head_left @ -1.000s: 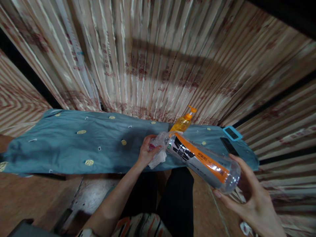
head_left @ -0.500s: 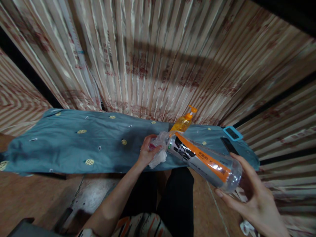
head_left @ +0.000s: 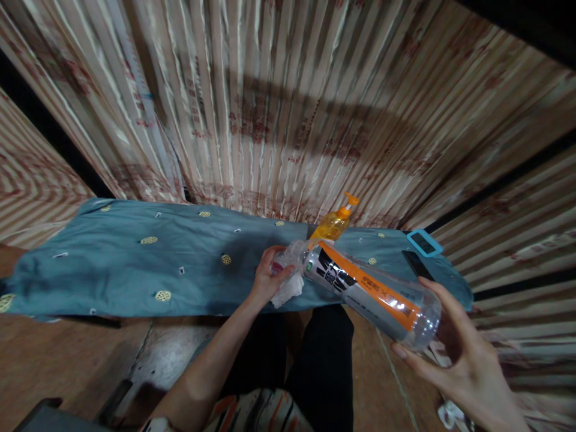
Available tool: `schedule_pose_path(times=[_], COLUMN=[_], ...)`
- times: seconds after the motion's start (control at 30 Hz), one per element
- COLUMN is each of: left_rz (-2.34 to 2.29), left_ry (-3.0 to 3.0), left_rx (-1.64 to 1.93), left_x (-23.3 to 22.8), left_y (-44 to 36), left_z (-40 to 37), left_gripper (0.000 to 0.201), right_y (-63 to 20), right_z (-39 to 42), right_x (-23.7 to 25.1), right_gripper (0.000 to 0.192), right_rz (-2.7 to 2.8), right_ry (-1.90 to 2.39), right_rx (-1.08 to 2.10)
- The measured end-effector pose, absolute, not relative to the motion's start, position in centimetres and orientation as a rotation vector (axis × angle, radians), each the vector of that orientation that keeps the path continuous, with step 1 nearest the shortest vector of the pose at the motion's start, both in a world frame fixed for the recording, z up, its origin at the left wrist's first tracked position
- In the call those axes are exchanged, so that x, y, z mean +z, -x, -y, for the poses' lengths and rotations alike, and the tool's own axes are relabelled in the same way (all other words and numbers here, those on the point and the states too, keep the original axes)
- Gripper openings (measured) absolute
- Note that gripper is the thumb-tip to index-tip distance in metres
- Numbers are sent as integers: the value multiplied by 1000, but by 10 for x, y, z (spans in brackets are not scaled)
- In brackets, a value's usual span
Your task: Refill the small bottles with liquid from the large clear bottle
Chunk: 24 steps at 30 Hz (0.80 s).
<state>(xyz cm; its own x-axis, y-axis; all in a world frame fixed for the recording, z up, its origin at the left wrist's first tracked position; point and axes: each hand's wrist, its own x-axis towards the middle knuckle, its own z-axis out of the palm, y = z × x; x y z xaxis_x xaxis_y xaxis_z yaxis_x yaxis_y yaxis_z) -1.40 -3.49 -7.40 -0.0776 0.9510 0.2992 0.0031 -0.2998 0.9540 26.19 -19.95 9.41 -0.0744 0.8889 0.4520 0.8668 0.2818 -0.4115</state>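
No wording can be read here. The label on the clear plastic bottle (head_left: 366, 291) carries bold black markings beside an orange band with small pale characters, all too blurred to make out. The striped curtain (head_left: 279, 108) behind shows rows of reddish printed marks, likewise illegible. The orange pump bottle (head_left: 333, 223) shows no readable label.
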Motion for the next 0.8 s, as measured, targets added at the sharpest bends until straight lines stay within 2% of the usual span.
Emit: schedule_pose_path(times=[0.8], left_rz=[-1110], left_ry=[-1358], left_rx=[1475], left_x=[-72], left_y=[14], left_z=[35], left_gripper=[44], right_y=[-268], right_z=[201], right_x=[89], right_gripper=[87], right_rz=[1932], right_ry=[1592], right_rx=[78])
